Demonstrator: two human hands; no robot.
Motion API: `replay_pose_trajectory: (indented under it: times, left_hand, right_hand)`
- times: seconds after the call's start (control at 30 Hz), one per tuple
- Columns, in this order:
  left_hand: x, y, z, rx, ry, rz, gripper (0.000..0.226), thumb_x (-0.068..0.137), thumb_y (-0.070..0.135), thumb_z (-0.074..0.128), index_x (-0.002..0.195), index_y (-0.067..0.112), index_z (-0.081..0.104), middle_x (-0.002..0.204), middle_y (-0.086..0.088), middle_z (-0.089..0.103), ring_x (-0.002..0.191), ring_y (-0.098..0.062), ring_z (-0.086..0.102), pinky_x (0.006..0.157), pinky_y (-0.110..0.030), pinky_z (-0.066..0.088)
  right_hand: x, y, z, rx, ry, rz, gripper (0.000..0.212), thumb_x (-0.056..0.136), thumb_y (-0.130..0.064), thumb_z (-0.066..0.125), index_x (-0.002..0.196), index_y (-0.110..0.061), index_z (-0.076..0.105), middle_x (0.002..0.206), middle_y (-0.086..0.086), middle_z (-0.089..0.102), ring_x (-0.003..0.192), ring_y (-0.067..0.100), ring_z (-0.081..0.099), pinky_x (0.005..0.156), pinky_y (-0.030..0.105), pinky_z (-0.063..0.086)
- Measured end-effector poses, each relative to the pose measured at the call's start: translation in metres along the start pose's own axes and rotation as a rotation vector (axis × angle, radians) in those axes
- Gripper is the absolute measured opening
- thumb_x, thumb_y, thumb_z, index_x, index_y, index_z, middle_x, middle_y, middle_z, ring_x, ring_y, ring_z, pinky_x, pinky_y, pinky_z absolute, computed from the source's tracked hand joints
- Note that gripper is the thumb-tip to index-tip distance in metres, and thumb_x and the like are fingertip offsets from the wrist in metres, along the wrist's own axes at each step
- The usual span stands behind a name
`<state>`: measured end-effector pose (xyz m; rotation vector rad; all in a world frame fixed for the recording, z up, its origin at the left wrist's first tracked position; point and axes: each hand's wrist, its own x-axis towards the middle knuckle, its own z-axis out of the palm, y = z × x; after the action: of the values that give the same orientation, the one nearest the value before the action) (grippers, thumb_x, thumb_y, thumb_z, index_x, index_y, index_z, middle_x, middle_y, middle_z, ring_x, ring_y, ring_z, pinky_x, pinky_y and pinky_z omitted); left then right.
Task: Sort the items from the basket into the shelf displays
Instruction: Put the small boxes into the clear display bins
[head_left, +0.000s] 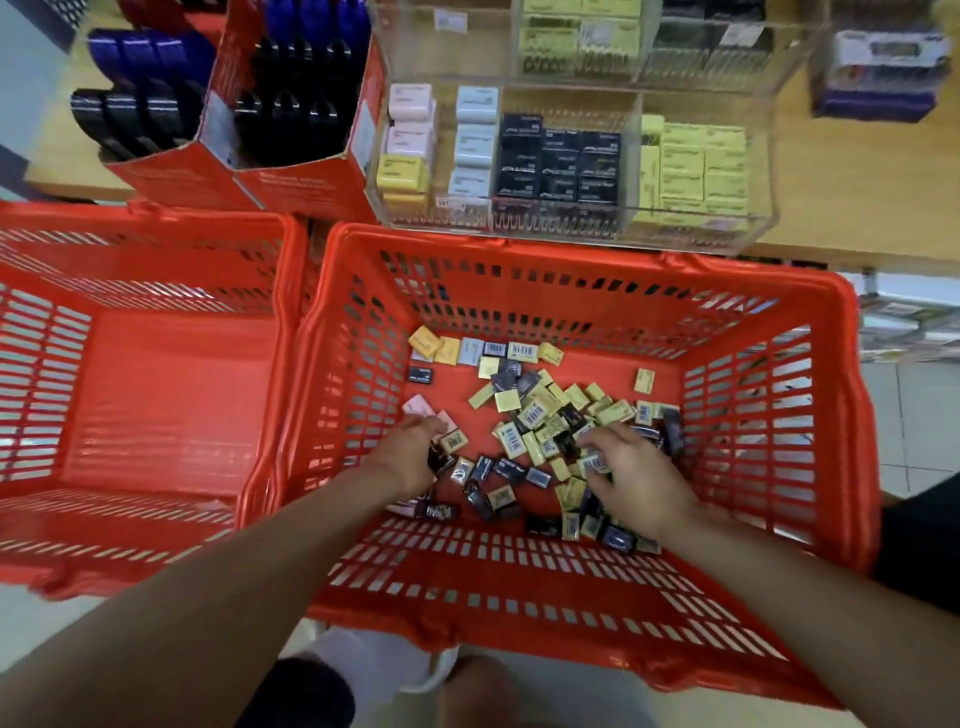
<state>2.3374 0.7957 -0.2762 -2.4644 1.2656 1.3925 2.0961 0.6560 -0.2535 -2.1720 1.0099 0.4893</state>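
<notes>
**Sorting Stage: Both Hands Gathering Packets in the Basket**

The right-hand basket (571, 587) sits directly below the clear shelf display (571, 156), so the carry from floor level to compartment is short. A second basket (145, 395) stands beside it at 9 o'clock; no packets show in it.

The small packets (535, 415) lie loose on the basket floor, mixed by colour: yellow, black, pale blue and pink. They cluster from the centre toward 3 o'clock, with a short row along the far wall at 12 o'clock.

The left hand (410, 457) reaches to the 9 o'clock side of the pile. Its fingers are curled around a few dark packets (434, 460), with pink packets (423, 408) just beyond the fingertips. Collecting several at once appears intended to reduce trips to the display.

The right hand (631, 478) lies over the densest part of the pile at 3 o'clock, fingers bent down among the packets. Whether it has closed on any packet cannot be determined; the fingertips are hidden in the heap.

The display is divided by colour: pink, yellow and pale blue boxes at its 9 o'clock end, black boxes (558, 156) in the centre, yellow boxes (696, 166) at 3 o'clock. This layout suggests each handful should hold one colour.

Most packets remain in the basket; the task is judged well short of finished.
</notes>
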Motion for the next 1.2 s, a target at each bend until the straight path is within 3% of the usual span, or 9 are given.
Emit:
replay_pose_trajectory:
  times: [0.17,0.37,0.53,0.6,0.7,0.77,0.87,1.0,1.2]
  left_hand:
    - [-0.012,-0.011,0.009,0.067,-0.075,-0.083,0.046,0.09,0.006,0.063,0.134,0.014,0.054,0.139,-0.012,0.053,0.126,-0.028,0.053,0.104,-0.032,0.042]
    - [-0.016,-0.018,0.013,0.106,-0.291,-0.145,0.061,0.098,0.018,0.057,0.15,0.006,0.027,0.139,-0.016,0.054,0.125,-0.03,0.055,0.105,-0.038,0.044]
    - [-0.018,-0.015,0.013,-0.285,-0.246,-0.125,0.049,0.087,0.01,0.072,0.133,0.013,0.053,0.126,-0.005,0.059,0.115,-0.021,0.059,0.087,-0.022,0.048]
    - [-0.02,-0.009,0.017,-0.529,-0.21,-0.084,0.052,0.085,-0.015,0.063,0.132,0.005,0.051,0.123,-0.012,0.057,0.116,-0.027,0.057,0.088,-0.031,0.053]
    - [-0.019,-0.002,0.018,-0.765,-0.147,-0.138,0.06,0.081,-0.034,0.043,0.132,-0.004,0.048,0.111,-0.02,0.056,0.104,-0.032,0.06,0.076,-0.033,0.056]
    - [-0.016,-0.002,0.014,-0.704,-0.016,-0.179,0.048,0.082,-0.028,0.044,0.12,-0.001,0.056,0.107,-0.018,0.061,0.105,-0.034,0.061,0.085,-0.036,0.054]
    - [-0.015,-0.006,0.01,-0.69,0.15,-0.328,0.034,0.088,-0.014,0.041,0.094,0.012,0.062,0.1,-0.012,0.065,0.108,-0.034,0.061,0.089,-0.033,0.049]
    - [-0.025,-0.005,0.017,-0.778,0.126,-0.537,0.028,0.093,-0.005,0.046,0.108,0.001,0.068,0.111,-0.023,0.068,0.104,-0.037,0.065,0.094,-0.043,0.053]
    - [-0.031,-0.01,0.02,-1.027,-0.001,-0.666,0.021,0.098,-0.001,0.046,0.099,0.006,0.066,0.086,-0.009,0.067,0.071,-0.017,0.059,0.062,-0.028,0.049]
  right_hand:
    - [0.019,-0.034,0.024,0.073,-0.06,-0.12,0.03,0.093,-0.013,0.06,0.122,-0.021,0.061,0.123,0.0,0.059,0.104,0.019,0.062,0.086,0.032,0.052]
    - [0.02,-0.04,0.063,0.118,-0.286,-0.03,0.055,0.093,0.005,0.049,0.137,-0.027,0.054,0.134,0.008,0.056,0.115,0.027,0.056,0.083,0.028,0.048]
    - [0.009,-0.024,0.06,0.242,-0.233,0.053,0.05,0.094,0.004,0.048,0.138,-0.02,0.051,0.135,0.008,0.056,0.119,0.024,0.056,0.088,0.029,0.05]
    - [0.006,-0.023,0.056,0.219,-0.19,0.038,0.044,0.095,0.001,0.05,0.134,-0.02,0.056,0.133,0.005,0.057,0.118,0.022,0.056,0.092,0.031,0.05]
    - [0.01,-0.027,0.055,0.219,-0.141,-0.001,0.034,0.095,-0.008,0.056,0.126,-0.02,0.062,0.121,-0.001,0.064,0.103,0.012,0.061,0.08,0.015,0.047]
    - [0.016,-0.038,0.058,0.233,-0.112,-0.025,0.026,0.094,-0.014,0.061,0.119,-0.022,0.065,0.113,-0.005,0.067,0.09,0.005,0.06,0.07,0.007,0.042]
    - [0.029,-0.064,0.068,0.155,-0.018,-0.123,0.028,0.092,-0.023,0.064,0.12,-0.021,0.063,0.116,-0.005,0.061,0.1,0.012,0.06,0.078,0.022,0.05]
    - [0.051,-0.095,0.09,-0.172,0.057,-0.336,0.053,0.091,-0.025,0.064,0.14,-0.016,0.047,0.139,0.004,0.046,0.128,0.026,0.042,0.105,0.038,0.037]
    - [0.072,-0.106,0.104,-0.537,0.069,-0.272,0.069,0.084,-0.031,0.074,0.141,-0.012,0.039,0.138,0.006,0.041,0.123,0.032,0.045,0.103,0.046,0.038]
